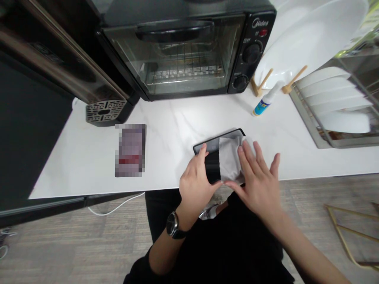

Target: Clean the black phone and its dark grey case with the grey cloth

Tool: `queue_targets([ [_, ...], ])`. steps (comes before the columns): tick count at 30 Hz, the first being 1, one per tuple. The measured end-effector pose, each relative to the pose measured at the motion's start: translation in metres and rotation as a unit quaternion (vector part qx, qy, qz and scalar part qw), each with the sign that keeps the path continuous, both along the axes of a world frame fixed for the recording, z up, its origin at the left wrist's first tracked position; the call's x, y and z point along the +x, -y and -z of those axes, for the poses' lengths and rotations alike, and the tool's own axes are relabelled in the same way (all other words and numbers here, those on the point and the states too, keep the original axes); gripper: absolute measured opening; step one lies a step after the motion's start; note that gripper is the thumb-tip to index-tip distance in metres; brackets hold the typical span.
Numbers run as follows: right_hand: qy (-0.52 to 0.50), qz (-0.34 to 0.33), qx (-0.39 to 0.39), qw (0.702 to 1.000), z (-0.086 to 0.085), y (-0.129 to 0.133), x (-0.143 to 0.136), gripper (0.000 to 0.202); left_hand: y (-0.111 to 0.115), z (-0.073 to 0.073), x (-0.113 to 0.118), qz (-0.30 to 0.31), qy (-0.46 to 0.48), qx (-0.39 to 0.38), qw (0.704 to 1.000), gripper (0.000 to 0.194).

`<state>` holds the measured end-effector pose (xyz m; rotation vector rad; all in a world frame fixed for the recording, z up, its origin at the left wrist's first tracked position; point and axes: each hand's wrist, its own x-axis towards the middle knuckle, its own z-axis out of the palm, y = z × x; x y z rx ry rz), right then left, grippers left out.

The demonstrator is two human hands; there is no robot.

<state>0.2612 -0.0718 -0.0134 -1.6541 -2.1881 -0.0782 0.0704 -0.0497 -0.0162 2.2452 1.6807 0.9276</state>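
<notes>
A small black tablet-like device (212,167) lies at the counter's front edge, its upper strip reflecting grey. My left hand (195,179), wearing a wristwatch (172,225), grips its left end, with the thumb along the near edge and a finger reaching over the top. A light grey cloth (228,159) with a zigzag-cut edge covers the device's right part. On that cloth my right hand (260,183) lies flat with fingers stretched and spread, its thumb pointing towards my left thumb. The device's right end is hidden by cloth and fingers.
Behind stands a black toaster oven (183,59). A small white spray bottle (263,104) with a blue label is right of it, before a white platter (299,47) on a wooden stand. Dishes fill a rack (316,134). A blurred flat item (130,150) lies left.
</notes>
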Motion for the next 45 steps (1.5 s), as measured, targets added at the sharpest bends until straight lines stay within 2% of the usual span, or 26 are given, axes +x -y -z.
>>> queue_targets([
  [3,-0.019,-0.098,-0.014,0.995,0.002,0.011,-0.042,0.089,-0.001,0.003,-0.003,-0.006,-0.026,0.011,1.0,0.066],
  [5,-0.032,-0.145,-0.028,0.988,0.002,0.014,-0.054,0.087,-0.002,0.004,-0.005,-0.006,-0.034,0.018,0.999,0.06],
  [8,-0.021,-0.112,-0.032,0.993,-0.001,0.004,-0.028,0.085,-0.003,0.001,-0.006,0.005,-0.022,0.022,1.0,0.063],
  [10,-0.006,-0.037,-0.02,0.999,-0.003,-0.003,-0.001,0.084,-0.003,-0.001,-0.004,0.008,-0.011,0.017,1.0,0.079],
  [12,0.004,0.017,-0.01,1.0,-0.004,-0.006,0.009,0.083,-0.004,-0.001,-0.002,0.008,-0.003,0.021,1.0,0.093],
  [14,0.003,-0.008,-0.011,1.0,-0.002,-0.001,-0.006,0.084,-0.004,0.0,-0.001,0.003,-0.002,0.031,0.999,0.083],
  [16,-0.014,-0.078,-0.017,0.997,0.0,0.007,-0.034,0.083,-0.003,0.002,-0.002,-0.006,-0.014,0.032,0.999,0.063],
  [18,-0.031,-0.127,-0.029,0.991,0.001,0.012,-0.052,0.081,-0.003,0.003,-0.003,-0.014,-0.028,0.025,0.999,0.056],
  [19,-0.035,-0.136,-0.036,0.989,0.0,0.012,-0.053,0.08,-0.002,0.003,-0.004,-0.015,-0.031,0.023,0.999,0.056],
  [21,-0.027,-0.116,-0.048,0.992,-0.002,0.007,-0.036,0.079,-0.002,0.002,-0.004,-0.008,-0.025,0.022,0.999,0.058],
  [24,-0.008,-0.017,-0.036,0.999,-0.006,-0.001,0.0,0.081,-0.004,0.0,-0.003,0.007,-0.01,0.024,1.0,0.086],
  [25,-0.003,0.012,-0.029,0.999,-0.007,-0.001,0.005,0.083,-0.004,0.0,-0.003,0.01,-0.006,0.025,1.0,0.093],
  [26,0.001,0.019,-0.027,0.999,-0.008,0.0,0.004,0.085,-0.004,-0.001,-0.003,0.008,-0.005,0.029,1.0,0.093],
  [28,-0.001,-0.033,-0.029,0.999,-0.008,0.007,-0.014,0.086,-0.004,0.0,-0.004,0.005,-0.01,0.034,0.999,0.073],
  [30,-0.011,-0.117,-0.031,0.993,-0.008,0.014,-0.035,0.084,-0.004,0.001,-0.005,0.004,-0.02,0.033,0.999,0.055],
  [32,-0.017,-0.152,-0.037,0.988,-0.009,0.015,-0.042,0.08,-0.003,0.002,-0.006,0.003,-0.034,0.034,0.999,0.053],
  [35,-0.002,-0.09,-0.047,0.995,-0.011,0.008,-0.019,0.079,-0.004,0.001,-0.004,-0.001,-0.035,0.035,0.999,0.061],
  [37,0.011,-0.016,-0.038,0.999,-0.012,0.006,-0.005,0.085,-0.004,-0.001,-0.002,0.003,-0.021,0.039,0.999,0.074],
  [38,0.012,-0.008,-0.032,0.999,-0.012,0.006,-0.004,0.088,-0.004,-0.002,-0.002,0.002,-0.017,0.04,0.999,0.076],
  [40,-0.004,-0.056,-0.029,0.998,-0.01,0.01,-0.014,0.09,-0.003,-0.003,-0.003,0.004,-0.025,0.035,0.999,0.063],
  [42,-0.033,-0.146,-0.035,0.988,-0.008,0.012,-0.027,0.085,-0.003,-0.003,-0.006,0.005,-0.037,0.021,0.999,0.054],
  [44,-0.024,-0.156,-0.05,0.986,-0.007,0.01,-0.031,0.079,-0.003,-0.002,-0.007,0.007,-0.037,0.022,0.999,0.054],
  [45,-0.013,-0.126,-0.052,0.991,-0.007,0.008,-0.028,0.078,-0.003,-0.001,-0.007,0.006,-0.034,0.028,0.999,0.056],
])
